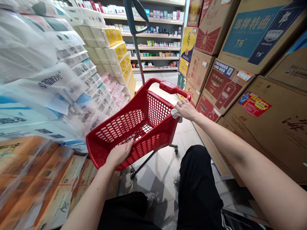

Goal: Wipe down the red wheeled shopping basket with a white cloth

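A red plastic shopping cart [153, 140] with latticed basket walls stands in the aisle in front of me. My left hand [121, 153] is closed over the basket's near rim, thumb on the inner side. Beside the cart's push handle [171, 88], my right hand [185, 109] presses a crumpled white cloth [175, 113] against the right corner of the rim. The fingers of this hand are bent around the cloth and partly cover it. Wheels on thin metal legs carry the cart on the tiled floor.
Wrapped tissue packs [79, 64] are piled high on the left. Printed cardboard cartons [240, 89] form a wall on the right. A dark grey pole [137, 48] with a looped top rises behind the cart. Stocked shelves [155, 46] stand at the back. My legs are below.
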The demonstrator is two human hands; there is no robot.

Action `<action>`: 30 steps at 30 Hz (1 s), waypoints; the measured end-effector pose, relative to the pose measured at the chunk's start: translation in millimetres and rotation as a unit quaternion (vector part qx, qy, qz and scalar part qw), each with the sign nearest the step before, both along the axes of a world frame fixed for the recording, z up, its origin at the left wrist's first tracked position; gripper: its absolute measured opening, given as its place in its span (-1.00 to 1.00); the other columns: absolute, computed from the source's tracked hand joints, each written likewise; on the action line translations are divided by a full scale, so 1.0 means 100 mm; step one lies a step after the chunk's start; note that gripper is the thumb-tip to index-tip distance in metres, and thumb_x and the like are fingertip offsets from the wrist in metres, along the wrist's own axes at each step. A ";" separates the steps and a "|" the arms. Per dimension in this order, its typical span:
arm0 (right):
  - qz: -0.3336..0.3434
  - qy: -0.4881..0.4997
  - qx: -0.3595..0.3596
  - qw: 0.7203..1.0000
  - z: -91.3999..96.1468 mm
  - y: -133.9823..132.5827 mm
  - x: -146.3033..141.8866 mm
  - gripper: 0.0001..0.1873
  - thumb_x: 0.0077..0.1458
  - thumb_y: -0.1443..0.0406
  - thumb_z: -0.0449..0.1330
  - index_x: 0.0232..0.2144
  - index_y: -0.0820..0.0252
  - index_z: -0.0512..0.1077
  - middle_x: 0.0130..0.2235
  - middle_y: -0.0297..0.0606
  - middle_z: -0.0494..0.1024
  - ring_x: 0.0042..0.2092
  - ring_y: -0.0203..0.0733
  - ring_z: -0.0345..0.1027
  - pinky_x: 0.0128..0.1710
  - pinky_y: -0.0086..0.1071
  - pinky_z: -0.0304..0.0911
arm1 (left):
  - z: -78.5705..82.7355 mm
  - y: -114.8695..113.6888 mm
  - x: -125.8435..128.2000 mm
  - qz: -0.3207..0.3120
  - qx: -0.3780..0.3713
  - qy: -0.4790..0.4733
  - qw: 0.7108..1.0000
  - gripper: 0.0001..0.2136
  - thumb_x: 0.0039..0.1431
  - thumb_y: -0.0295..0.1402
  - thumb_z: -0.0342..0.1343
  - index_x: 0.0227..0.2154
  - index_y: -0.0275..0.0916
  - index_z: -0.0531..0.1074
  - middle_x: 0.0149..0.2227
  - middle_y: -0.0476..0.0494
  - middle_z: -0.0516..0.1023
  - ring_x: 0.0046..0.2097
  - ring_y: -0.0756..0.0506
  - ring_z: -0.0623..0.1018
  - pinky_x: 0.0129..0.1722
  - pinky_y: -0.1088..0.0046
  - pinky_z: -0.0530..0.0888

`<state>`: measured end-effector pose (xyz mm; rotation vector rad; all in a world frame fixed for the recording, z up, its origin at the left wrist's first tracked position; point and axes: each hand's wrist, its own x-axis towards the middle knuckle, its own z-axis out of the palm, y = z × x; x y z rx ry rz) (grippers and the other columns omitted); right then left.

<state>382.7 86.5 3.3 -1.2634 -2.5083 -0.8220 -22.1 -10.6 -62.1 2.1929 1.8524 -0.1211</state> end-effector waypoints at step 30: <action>0.175 0.039 -0.098 0.979 -0.72 -0.61 -2.04 -0.67 0.25 0.11 -0.02 -0.26 0.24 0.37 -0.23 -0.16 0.44 -0.14 -0.08 0.23 -0.17 -0.22 0.10 | -0.03 -0.07 0.14 -0.008 0.013 0.007 1.000 -0.35 0.26 -0.07 -0.57 -0.10 -0.20 0.44 -0.16 -0.26 0.58 -0.09 -0.21 0.54 -0.16 0.30 0.39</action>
